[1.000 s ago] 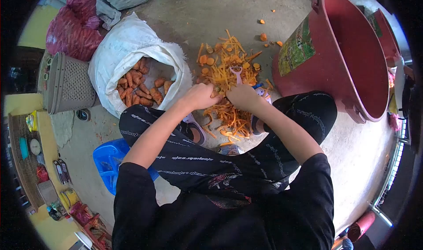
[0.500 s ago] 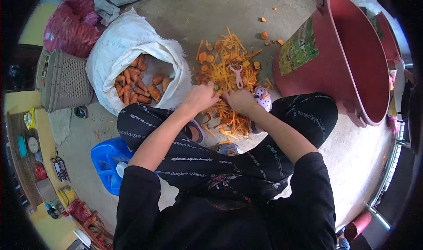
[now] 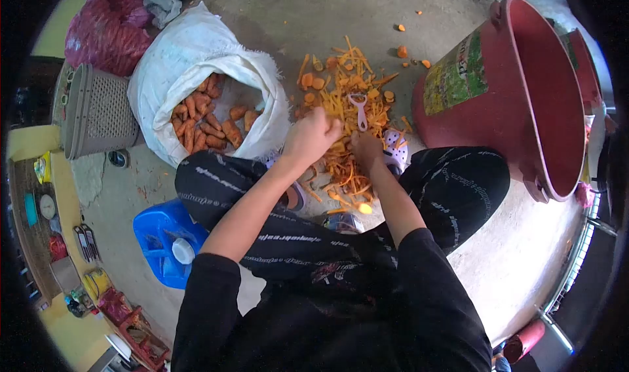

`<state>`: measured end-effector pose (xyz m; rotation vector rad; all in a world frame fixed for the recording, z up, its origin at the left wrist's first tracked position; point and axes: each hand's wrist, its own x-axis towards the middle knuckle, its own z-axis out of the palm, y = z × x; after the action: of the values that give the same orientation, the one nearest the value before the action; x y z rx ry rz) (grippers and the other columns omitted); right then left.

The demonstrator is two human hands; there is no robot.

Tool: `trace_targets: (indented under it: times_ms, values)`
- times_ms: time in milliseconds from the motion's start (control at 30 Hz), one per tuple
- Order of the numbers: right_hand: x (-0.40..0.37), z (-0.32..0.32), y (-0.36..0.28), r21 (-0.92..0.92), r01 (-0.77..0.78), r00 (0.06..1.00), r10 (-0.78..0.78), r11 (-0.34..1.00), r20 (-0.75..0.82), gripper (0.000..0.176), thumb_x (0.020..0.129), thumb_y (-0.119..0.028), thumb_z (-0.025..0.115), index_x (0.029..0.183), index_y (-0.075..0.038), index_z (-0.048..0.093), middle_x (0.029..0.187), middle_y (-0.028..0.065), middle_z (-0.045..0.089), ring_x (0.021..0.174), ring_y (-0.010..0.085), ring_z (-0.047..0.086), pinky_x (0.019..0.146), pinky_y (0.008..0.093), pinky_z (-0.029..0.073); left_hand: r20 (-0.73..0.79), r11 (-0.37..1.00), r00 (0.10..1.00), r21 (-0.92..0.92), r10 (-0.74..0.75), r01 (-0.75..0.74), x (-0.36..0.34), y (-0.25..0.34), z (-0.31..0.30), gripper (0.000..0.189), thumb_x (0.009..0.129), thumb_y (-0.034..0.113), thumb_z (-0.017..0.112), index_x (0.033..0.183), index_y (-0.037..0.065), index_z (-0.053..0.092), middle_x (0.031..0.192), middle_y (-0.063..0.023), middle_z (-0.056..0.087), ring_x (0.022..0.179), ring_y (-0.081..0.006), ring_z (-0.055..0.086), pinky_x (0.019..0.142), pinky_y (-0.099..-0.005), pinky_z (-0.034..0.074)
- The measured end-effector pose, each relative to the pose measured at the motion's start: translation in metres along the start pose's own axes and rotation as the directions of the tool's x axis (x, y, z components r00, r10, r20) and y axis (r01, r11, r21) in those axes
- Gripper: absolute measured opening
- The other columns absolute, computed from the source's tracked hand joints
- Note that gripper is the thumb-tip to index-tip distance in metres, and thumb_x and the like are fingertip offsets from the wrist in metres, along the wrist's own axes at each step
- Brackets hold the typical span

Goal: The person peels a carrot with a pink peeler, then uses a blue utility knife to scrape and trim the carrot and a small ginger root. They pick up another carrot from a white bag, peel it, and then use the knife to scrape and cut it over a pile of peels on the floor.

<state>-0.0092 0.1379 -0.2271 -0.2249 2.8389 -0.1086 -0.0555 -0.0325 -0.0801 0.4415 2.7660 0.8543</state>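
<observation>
My left hand [image 3: 314,137] is closed, held over the left side of a heap of carrot peelings [image 3: 347,165]. Whatever is in its fingers is too hidden to name. To its right, my right hand [image 3: 367,150] reaches down among the peelings, its fingers mostly out of sight. Just beyond that hand, a pale pink peeler [image 3: 362,117] lies on the heap with its handle toward me. Cut carrot pieces [image 3: 318,83] are scattered at the far left of the heap. An orange piece [image 3: 364,208] rests at its near edge.
A white sack [image 3: 190,54] of unpeeled carrots [image 3: 211,123] lies open at the left. At the right stands a large red bucket [image 3: 468,110]. A blue jerrycan [image 3: 160,244] is beside my left knee. Grey crates [image 3: 101,113] and red mesh sacks [image 3: 108,44] are farther left.
My hands have moved apart; the left lifted a little and the right drew slightly right and nearer to me. An orange piece now shows at the heap's near edge. The view shifted slightly.
</observation>
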Motion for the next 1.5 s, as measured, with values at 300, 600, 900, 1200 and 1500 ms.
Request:
trace_targets:
  times_ms: [300,600,900,1200,1500]
  values:
    - [0.032,-0.131,0.046,0.881,-0.212,0.977,0.108,0.422,0.183,0.023,0.087,-0.022,0.052,0.096,0.000,0.051,0.075,0.0097,0.060,0.069,0.0184,0.064,0.056,0.0299,0.048,0.402,0.431,0.871,-0.758,-0.282,0.489,0.011,0.009,-0.046,0.035,0.088,0.041,0.047,0.090,0.006,0.054,0.066,0.0020,0.044,0.054,-0.0060,0.041,0.047,-0.0227,0.037]
    - [-0.032,-0.230,0.018,0.958,-0.112,0.976,-0.150,0.264,0.156,0.049,0.081,-0.037,0.067,0.109,0.000,0.053,0.077,0.0024,0.055,0.064,0.0076,0.050,0.056,0.0221,0.041,0.414,0.371,0.867,-0.786,-0.276,0.494,0.007,0.016,-0.060,0.033,0.088,0.041,0.046,0.085,0.009,0.052,0.063,0.0038,0.041,0.051,-0.0058,0.035,0.049,-0.0229,0.034]
    - [-0.023,-0.204,-0.007,0.877,0.001,0.996,0.074,0.480,-0.042,0.050,0.076,-0.042,0.072,0.098,0.000,0.055,0.074,0.0007,0.053,0.069,0.0101,0.050,0.063,0.0252,0.042,0.407,0.407,0.877,-0.777,-0.256,0.480,0.009,0.014,-0.058,0.034,0.087,0.042,0.046,0.081,0.009,0.052,0.059,0.0038,0.040,0.049,-0.0059,0.035,0.047,-0.0231,0.033]
    - [-0.026,-0.208,-0.001,0.971,-0.188,0.978,0.062,-0.150,0.199,0.023,0.088,-0.026,0.055,0.091,-0.003,0.053,0.056,0.0012,0.048,0.046,0.0098,0.047,0.044,0.0259,0.038,0.516,0.232,0.831,-0.800,-0.207,0.554,0.012,0.010,-0.059,0.034,0.089,0.042,0.045,0.081,0.010,0.051,0.054,0.0057,0.032,0.047,-0.0055,0.031,0.051,-0.0242,0.034]
    - [-0.026,-0.211,-0.003,0.913,-0.183,0.977,0.036,-0.364,0.210,0.022,0.088,-0.023,0.055,0.093,-0.002,0.050,0.054,0.0017,0.046,0.043,0.0111,0.046,0.043,0.0250,0.038,0.468,0.209,0.850,-0.830,-0.244,0.517,0.013,0.009,-0.054,0.034,0.087,0.045,0.044,0.077,0.013,0.048,0.053,0.0049,0.036,0.047,-0.0069,0.033,0.056,-0.0251,0.035]
